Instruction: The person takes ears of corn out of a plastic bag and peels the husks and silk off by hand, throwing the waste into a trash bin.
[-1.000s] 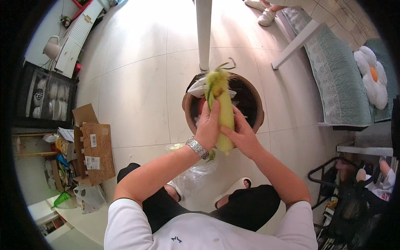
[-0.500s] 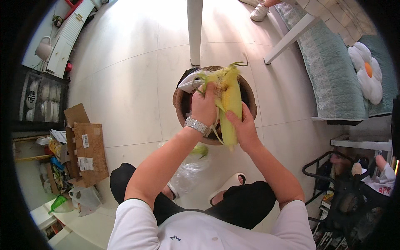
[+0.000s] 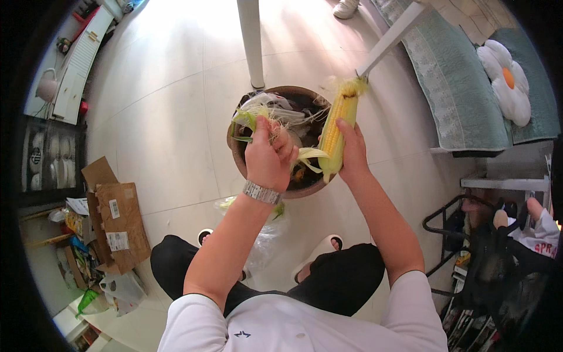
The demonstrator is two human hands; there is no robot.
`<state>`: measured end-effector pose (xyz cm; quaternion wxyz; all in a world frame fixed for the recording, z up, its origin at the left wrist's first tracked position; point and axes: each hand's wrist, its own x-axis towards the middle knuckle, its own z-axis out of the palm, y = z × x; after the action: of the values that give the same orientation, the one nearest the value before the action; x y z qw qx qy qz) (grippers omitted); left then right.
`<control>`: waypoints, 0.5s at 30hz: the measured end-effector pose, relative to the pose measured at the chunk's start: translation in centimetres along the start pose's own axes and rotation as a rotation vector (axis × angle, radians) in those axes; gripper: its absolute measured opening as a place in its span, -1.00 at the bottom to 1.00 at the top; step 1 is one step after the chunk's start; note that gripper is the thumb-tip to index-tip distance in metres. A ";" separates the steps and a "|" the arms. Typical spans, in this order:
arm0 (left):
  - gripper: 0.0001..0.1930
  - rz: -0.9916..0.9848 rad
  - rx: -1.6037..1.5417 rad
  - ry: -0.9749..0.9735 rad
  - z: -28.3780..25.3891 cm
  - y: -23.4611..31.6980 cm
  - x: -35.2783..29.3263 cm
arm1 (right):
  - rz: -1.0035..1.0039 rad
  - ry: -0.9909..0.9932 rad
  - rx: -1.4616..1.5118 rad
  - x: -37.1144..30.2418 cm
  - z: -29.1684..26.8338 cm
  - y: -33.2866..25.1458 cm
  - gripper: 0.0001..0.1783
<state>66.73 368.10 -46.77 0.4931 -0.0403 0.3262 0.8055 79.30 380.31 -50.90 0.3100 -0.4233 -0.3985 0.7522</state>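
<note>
My right hand is closed around an ear of corn, held nearly upright with silk at its far end. Yellow kernels show along its left side, while pale husk covers the rest. My left hand, with a metal watch at the wrist, grips a torn strip of corn husk with stringy silk. Another pale husk strip stretches between that hand and the lower end of the ear. Both hands are over a round brown bin with plastic and scraps inside.
A clear plastic bag with green husk lies between my feet. White furniture legs stand beyond the bin. An open cardboard box is at left, a green-covered seat at right. A black metal-framed chair stands lower right.
My left hand has pulled husk away from the ear and moved left, baring rows of kernels. The right hand has shifted right with the corn, and more of the bin's contents shows.
</note>
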 end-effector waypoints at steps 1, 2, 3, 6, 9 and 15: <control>-0.61 -0.022 0.040 -0.015 -0.2 0.1 -0.3 | -0.023 0.016 -0.058 0.4 -0.1 -0.6 -0.58; -0.61 -0.043 0.080 -0.029 -0.4 0.2 -0.9 | -0.046 0.032 -0.115 0.8 -0.3 -1.2 -0.58; -0.60 -0.064 0.121 -0.044 -0.5 0.2 -1.4 | -0.038 0.024 -0.035 1.1 -0.5 -1.8 -0.59; -0.59 -0.079 0.188 0.078 0.5 -1.1 -3.0 | -0.091 0.014 0.029 2.5 -1.3 -1.4 -0.57; -0.59 -0.079 0.211 0.164 1.2 -1.2 -3.9 | -0.191 0.121 -0.077 4.1 -2.6 -0.7 -0.60; -0.59 0.083 0.209 0.141 -0.5 1.4 -2.2 | -0.107 0.096 0.217 5.1 -7.5 -4.4 -0.62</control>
<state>66.63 365.68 -45.65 0.4368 -0.0316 0.4438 0.7819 84.24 389.12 -51.54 0.4123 -0.4009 -0.3213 0.7524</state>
